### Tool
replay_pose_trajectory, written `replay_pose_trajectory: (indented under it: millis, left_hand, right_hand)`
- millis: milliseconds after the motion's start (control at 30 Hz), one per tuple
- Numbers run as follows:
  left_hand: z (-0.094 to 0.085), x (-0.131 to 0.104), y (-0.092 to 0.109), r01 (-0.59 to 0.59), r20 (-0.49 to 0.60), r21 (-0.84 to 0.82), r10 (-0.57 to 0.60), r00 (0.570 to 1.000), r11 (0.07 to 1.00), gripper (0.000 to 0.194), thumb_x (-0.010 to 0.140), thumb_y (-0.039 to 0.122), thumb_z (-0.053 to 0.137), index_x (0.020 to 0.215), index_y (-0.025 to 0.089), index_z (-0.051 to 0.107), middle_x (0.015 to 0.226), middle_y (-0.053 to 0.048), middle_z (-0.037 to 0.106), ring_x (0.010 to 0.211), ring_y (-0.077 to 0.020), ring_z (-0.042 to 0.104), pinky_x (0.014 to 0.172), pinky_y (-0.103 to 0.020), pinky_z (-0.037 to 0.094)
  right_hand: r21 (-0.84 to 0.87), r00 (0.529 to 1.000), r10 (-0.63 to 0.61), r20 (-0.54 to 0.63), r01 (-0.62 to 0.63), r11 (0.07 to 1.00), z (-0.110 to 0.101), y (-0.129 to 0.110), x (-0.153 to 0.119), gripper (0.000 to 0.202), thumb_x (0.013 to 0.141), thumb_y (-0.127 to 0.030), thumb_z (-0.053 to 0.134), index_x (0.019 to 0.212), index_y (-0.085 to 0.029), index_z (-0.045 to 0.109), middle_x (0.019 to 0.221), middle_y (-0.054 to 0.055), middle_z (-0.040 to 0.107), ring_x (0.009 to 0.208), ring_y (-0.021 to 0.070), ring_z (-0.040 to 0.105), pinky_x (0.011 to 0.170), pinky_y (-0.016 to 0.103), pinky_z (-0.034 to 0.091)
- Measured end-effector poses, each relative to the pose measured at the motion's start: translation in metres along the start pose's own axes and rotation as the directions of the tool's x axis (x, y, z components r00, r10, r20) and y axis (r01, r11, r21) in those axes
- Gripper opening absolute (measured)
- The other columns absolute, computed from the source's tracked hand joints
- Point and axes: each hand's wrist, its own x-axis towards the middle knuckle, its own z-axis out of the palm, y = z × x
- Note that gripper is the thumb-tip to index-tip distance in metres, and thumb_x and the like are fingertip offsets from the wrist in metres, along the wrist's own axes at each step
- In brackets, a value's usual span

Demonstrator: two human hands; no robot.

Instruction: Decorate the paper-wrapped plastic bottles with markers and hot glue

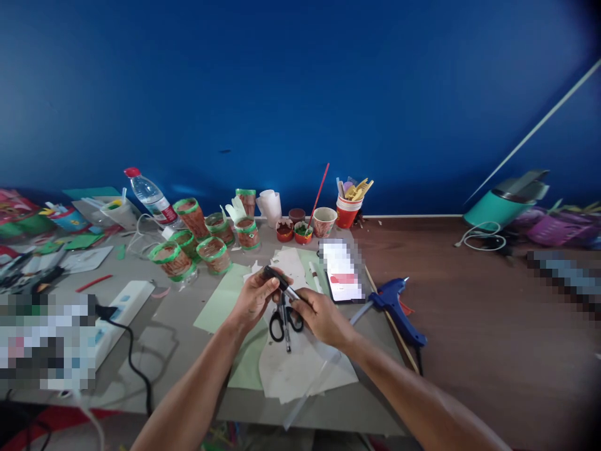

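Both hands meet on one black-and-silver marker [284, 283] above the papers. My left hand [256, 294] grips its dark end, with the thumb along the top. My right hand [322, 313] is closed around the other end. Beneath them, scissors with black handles [277, 328] and a clear pen with a dark tip [288, 341] lie on white paper [305, 369], their upper parts partly hidden by the hands. Light green sheets [220, 304] stick out from under the white paper. A white marker [315, 277] lies just beyond my right hand.
A lit phone [342, 269] and a blue glue gun [399, 310] are to the right. A clear glue stick [310, 391] passes under my right forearm. Several brown cups with green rims [213, 254], paint pots [303, 233] and a leaning bottle [150, 197] stand behind. A power strip [124, 313] lies left.
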Motion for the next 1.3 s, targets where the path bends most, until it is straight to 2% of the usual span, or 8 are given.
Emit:
replay_pose_trajectory:
  millis: [167,433,567,667,867,1033,1200,1300]
  left_hand:
    - [0.002,0.001,0.002,-0.009,-0.042,0.021,0.010,0.999,1.000,0.037,0.059,0.035,0.086,0.082,0.013,0.068,0.072,-0.007,0.073,0.045,-0.0066,0.049,0.047,-0.021,0.037]
    - [0.003,0.003,0.004,-0.015,-0.061,0.012,0.016,0.998,1.000,0.034,0.061,0.034,0.086,0.081,0.011,0.069,0.074,-0.007,0.074,0.048,-0.0054,0.050,0.048,-0.019,0.037]
    - [-0.019,0.011,0.025,-0.187,-0.252,-0.170,0.141,0.957,0.968,0.034,0.058,0.037,0.087,0.068,0.014,0.065,0.070,-0.002,0.073,0.041,-0.0011,0.042,0.048,-0.018,0.042]
    - [-0.029,0.013,0.036,-0.242,-0.278,-0.278,0.164,0.946,0.930,0.030,0.061,0.035,0.085,0.073,0.017,0.064,0.074,0.002,0.072,0.045,-0.0013,0.046,0.057,-0.020,0.047]
    - [-0.009,0.008,0.015,-0.077,-0.131,-0.129,0.060,0.990,0.989,0.034,0.065,0.035,0.082,0.086,0.014,0.065,0.071,-0.004,0.070,0.056,-0.0072,0.055,0.054,-0.019,0.042]
    - [-0.012,0.007,0.012,-0.090,-0.167,0.137,0.113,0.979,0.986,0.035,0.071,0.037,0.073,0.094,0.015,0.059,0.071,-0.002,0.067,0.063,-0.0107,0.056,0.056,-0.021,0.040]
    - [-0.019,0.006,0.019,-0.136,-0.119,0.565,0.243,0.963,0.814,0.012,0.076,0.029,0.059,0.079,0.018,0.056,0.066,0.003,0.058,0.066,-0.0122,0.052,0.065,-0.025,0.041]
    - [-0.020,0.005,0.016,-0.150,0.005,0.703,0.206,0.979,0.695,0.006,0.076,0.024,0.053,0.077,0.018,0.054,0.070,0.002,0.057,0.069,-0.0140,0.052,0.066,-0.026,0.041]
  right_hand:
    - [-0.296,0.991,-0.086,-0.098,0.053,0.954,0.000,-0.007,-0.003,0.012,0.088,-0.020,0.049,0.077,-0.021,0.054,0.062,-0.001,0.054,0.057,0.0142,0.047,0.057,0.025,0.029]
    - [-0.462,0.983,-0.123,-0.133,0.048,0.885,0.003,-0.006,-0.004,0.006,0.087,-0.016,0.053,0.084,-0.019,0.058,0.066,0.001,0.063,0.058,0.0151,0.056,0.055,0.023,0.029]
    - [-0.476,0.980,-0.119,-0.162,0.027,0.879,-0.001,0.001,-0.008,0.002,0.083,-0.017,0.058,0.085,-0.018,0.059,0.069,0.003,0.065,0.061,0.0168,0.059,0.056,0.024,0.032]
    - [-0.347,0.974,-0.103,-0.202,0.027,0.937,-0.004,0.007,-0.007,0.006,0.085,-0.022,0.056,0.085,-0.017,0.060,0.066,0.002,0.062,0.059,0.0161,0.057,0.056,0.024,0.036]
    - [0.110,0.951,-0.148,-0.272,0.184,0.977,-0.002,0.012,-0.007,0.049,0.097,-0.034,0.039,0.144,-0.020,0.032,0.074,-0.001,0.064,0.041,0.0088,0.046,0.043,0.022,0.041]
    - [0.322,0.900,-0.285,-0.330,0.391,0.862,-0.005,0.010,-0.012,0.032,0.098,-0.039,0.044,0.124,-0.027,0.056,0.072,-0.003,0.062,0.044,0.0071,0.053,0.057,0.027,0.052]
    - [0.502,0.947,-0.222,-0.234,0.313,0.806,-0.012,0.004,-0.015,0.039,0.095,-0.051,0.044,0.119,-0.023,0.057,0.088,0.005,0.070,0.070,0.0177,0.069,0.070,0.035,0.054]
    - [0.563,0.957,-0.217,-0.193,0.289,0.774,-0.015,0.003,-0.015,0.044,0.094,-0.054,0.042,0.123,-0.022,0.055,0.097,0.009,0.072,0.086,0.0230,0.070,0.085,0.043,0.052]
